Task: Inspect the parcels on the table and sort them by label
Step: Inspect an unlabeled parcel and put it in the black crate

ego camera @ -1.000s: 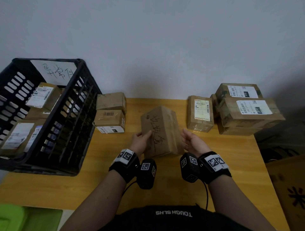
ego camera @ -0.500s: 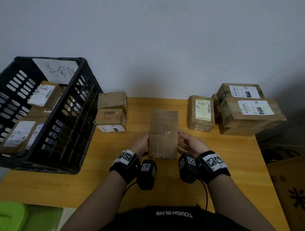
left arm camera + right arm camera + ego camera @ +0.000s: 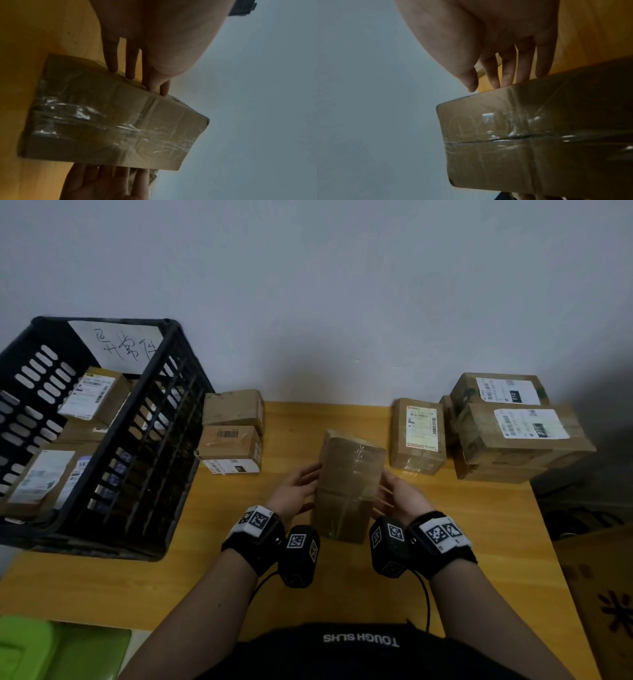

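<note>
A brown cardboard parcel [image 3: 346,487] wrapped in clear tape stands tilted over the middle of the wooden table [image 3: 496,542]. The face turned to me is plain, with no label showing. My left hand [image 3: 301,487] presses its left side and my right hand [image 3: 399,496] presses its right side. The left wrist view shows straight left-hand fingers [image 3: 130,65] laid against the parcel [image 3: 111,121]. The right wrist view shows my right hand's fingers [image 3: 506,73] straight along the edge of the parcel [image 3: 530,135]. Its far faces are hidden.
A black crate [image 3: 164,440] at the left holds several labelled parcels and a handwritten paper sign [image 3: 118,345]. Two small boxes [image 3: 233,440] are stacked beside it. A labelled parcel [image 3: 419,436] and a stack of labelled boxes [image 3: 513,429] sit at the right.
The parcel has been turned between my hands: the handwritten face seen a second ago is gone from view and a plain taped face shows. Both hands stay on its sides.
</note>
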